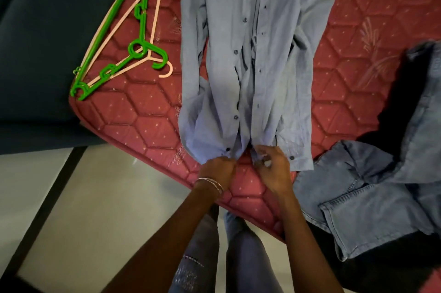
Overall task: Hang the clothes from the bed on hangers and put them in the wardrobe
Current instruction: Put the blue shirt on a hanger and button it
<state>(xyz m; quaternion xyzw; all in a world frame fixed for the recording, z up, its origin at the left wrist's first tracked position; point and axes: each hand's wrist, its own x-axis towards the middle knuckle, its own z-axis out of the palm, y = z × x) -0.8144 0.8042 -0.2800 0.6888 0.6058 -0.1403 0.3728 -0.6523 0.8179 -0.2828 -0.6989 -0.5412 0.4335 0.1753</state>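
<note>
Your red quilted bed (148, 130) fills most of the view, and the pale blue button shirt (253, 54) lies flat along it, hem toward you. To the right, blue jeans (372, 197) lie crumpled at the mattress edge. At the left corner, a green hanger (140, 30) rests on top of a pink hanger (156, 6). Your left hand (218, 169) has its fingers curled, pinching the shirt's hem; your right hand (270, 168) has its fingers bent around the hem's other front edge, just beside the left.
</note>
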